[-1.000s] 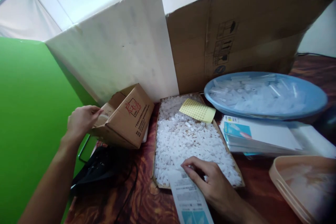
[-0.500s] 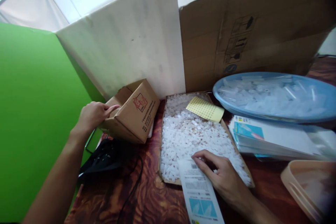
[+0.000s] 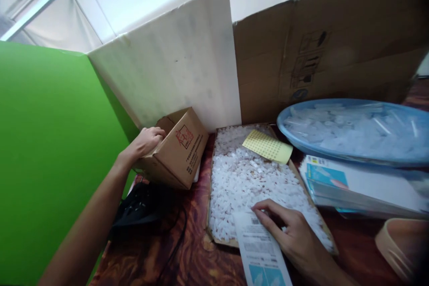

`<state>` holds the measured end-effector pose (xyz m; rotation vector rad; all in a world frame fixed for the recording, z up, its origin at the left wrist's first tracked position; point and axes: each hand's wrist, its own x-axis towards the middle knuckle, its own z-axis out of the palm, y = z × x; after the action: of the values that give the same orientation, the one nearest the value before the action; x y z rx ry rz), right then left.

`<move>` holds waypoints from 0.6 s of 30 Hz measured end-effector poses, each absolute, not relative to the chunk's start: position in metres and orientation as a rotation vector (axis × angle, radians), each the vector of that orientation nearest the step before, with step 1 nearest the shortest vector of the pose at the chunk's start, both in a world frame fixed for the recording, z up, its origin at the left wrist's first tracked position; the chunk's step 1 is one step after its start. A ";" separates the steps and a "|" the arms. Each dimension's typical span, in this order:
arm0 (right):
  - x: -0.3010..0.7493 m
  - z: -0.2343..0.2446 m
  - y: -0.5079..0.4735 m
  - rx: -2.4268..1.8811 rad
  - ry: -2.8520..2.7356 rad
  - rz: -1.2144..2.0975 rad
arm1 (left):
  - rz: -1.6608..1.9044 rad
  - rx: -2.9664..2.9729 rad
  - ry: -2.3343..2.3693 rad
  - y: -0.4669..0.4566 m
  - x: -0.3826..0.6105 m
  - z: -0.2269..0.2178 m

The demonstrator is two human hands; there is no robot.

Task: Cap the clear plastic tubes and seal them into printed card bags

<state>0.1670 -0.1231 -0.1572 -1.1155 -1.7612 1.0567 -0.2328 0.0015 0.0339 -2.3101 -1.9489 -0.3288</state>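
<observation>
My left hand [image 3: 147, 140] reaches over the near edge of an open cardboard box [image 3: 182, 154] with red and black print. Its fingers bend down into the box, where the tips and anything they touch are hidden. My right hand [image 3: 288, 228] pinches the top corner of a printed packet [image 3: 261, 246], a long white sleeve with text and blue pictures, between thumb and fingers. The packet hangs over the near edge of a shallow cardboard tray [image 3: 221, 243] filled with small white translucent pieces [image 3: 241, 187].
A yellow sticker sheet [image 3: 268, 146] lies on the tray's far part. Right of it are a blue basin [image 3: 291, 143] of clear plastic pieces, a stack of printed packets [image 3: 365, 183] and a beige container [image 3: 389, 241]. A black object [image 3: 144, 208] with a cable sits below the box.
My left hand has moved from the box's rim further inward, fingers now dipping inside. My right hand keeps its pinch on the packet. The view has tilted slightly up and left.
</observation>
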 end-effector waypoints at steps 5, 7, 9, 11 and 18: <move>0.169 -0.152 -0.125 -1.159 -1.689 1.043 | -1.124 -1.980 -1.693 -0.049 -0.185 0.038; 0.169 -0.151 -0.123 -1.199 -1.588 1.000 | -1.333 -1.855 -1.545 -0.085 -0.152 0.027; 0.169 -0.150 -0.120 -1.222 -1.443 0.960 | -1.207 -2.153 -1.357 -0.121 -0.115 0.002; 0.168 -0.148 -0.121 -1.206 -1.304 0.981 | -0.886 -2.513 -1.088 -0.147 -0.079 -0.034; 0.164 -0.147 -0.141 -0.824 -1.392 1.041 | -0.752 -2.579 -1.017 -0.151 -0.024 -0.120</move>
<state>0.1639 -0.1408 -0.1474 -0.8239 -1.3921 1.0412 -0.0241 -0.1506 -0.1196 -2.5793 -1.0171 -0.7523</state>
